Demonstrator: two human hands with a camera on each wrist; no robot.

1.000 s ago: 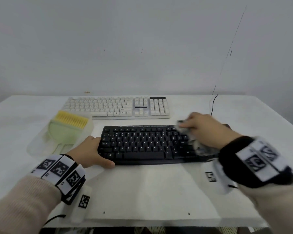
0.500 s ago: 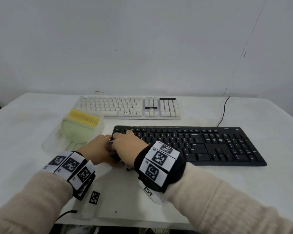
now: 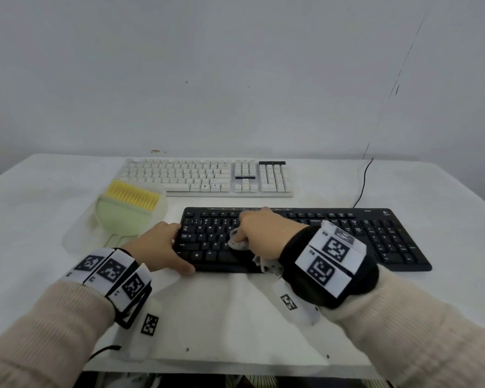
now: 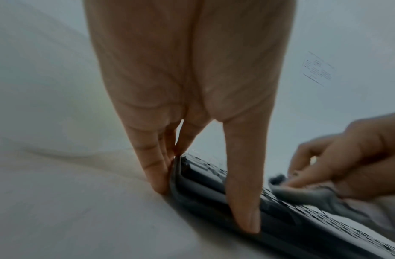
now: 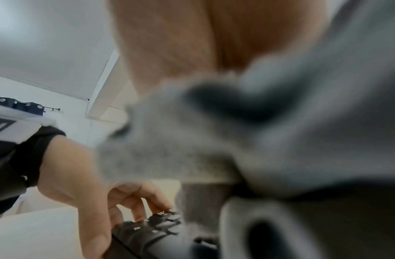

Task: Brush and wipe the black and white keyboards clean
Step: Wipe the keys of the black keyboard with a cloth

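The black keyboard (image 3: pixel 375 233) lies across the near middle of the white table, with the white keyboard (image 3: pixel 207 177) behind it. My left hand (image 3: pixel 171 247) holds its left end, fingers on the side edge and thumb (image 4: pixel 243 201) along the front edge. My right hand (image 3: pixel 259 233) grips a crumpled grey cloth (image 3: pixel 237 245) and presses it on the keys left of the middle. The cloth (image 5: pixel 280 140) fills the blurred right wrist view, above the keys (image 5: pixel 143 233). In the left wrist view the cloth (image 4: pixel 302 192) rests on the key rows.
A brush with yellow bristles (image 3: pixel 132 197) lies in a translucent dustpan (image 3: pixel 79 233) left of the black keyboard. A black cable (image 3: pixel 361 186) runs from the back right toward the wall. The table's front edge (image 3: pixel 235 365) is close to my forearms.
My right hand swept the cloth from the keyboard's right part to its left end, and now sits a little right of that end. My left hand has kept its hold.
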